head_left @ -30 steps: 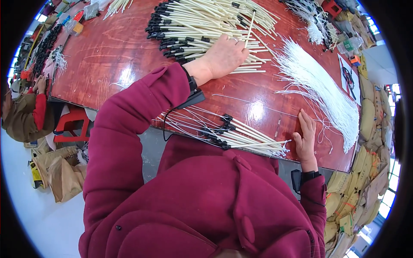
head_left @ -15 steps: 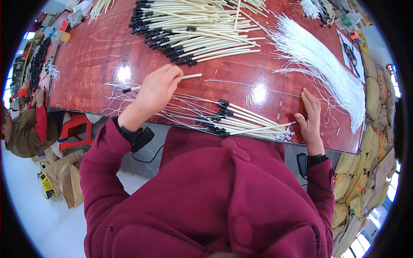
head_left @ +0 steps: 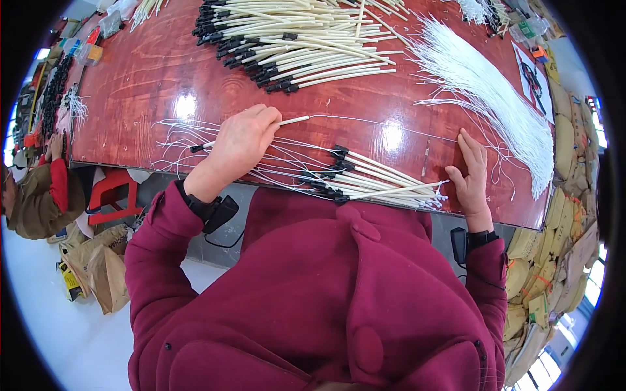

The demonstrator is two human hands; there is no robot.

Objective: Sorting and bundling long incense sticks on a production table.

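Note:
My left hand (head_left: 244, 144) is closed around a thin cream tube (head_left: 298, 120) with a black end piece (head_left: 197, 148). The tube lies low over the table, its bare end pointing right. At that end a thin white cord (head_left: 365, 120) begins and runs right to my right hand (head_left: 471, 171). My right hand rests on the table with thumb and fingers apart, fingertips touching the cord. Nearer me lies a bundle of finished-looking cream tubes (head_left: 385, 174) with black ends, white cords trailing left from them and knobbly white ends at the right.
A large pile of black-ended cream tubes (head_left: 306, 45) covers the far middle of the red table (head_left: 143, 98). A thick hank of white cords (head_left: 486, 91) lies at the right. Brown sacks (head_left: 567, 215) are stacked beyond the right edge. Another person (head_left: 42, 195) sits left by a red stool (head_left: 114, 195).
My left hand has moved slightly right and down with the tube, bringing its bare end to the cord's end. My right hand has hardly moved.

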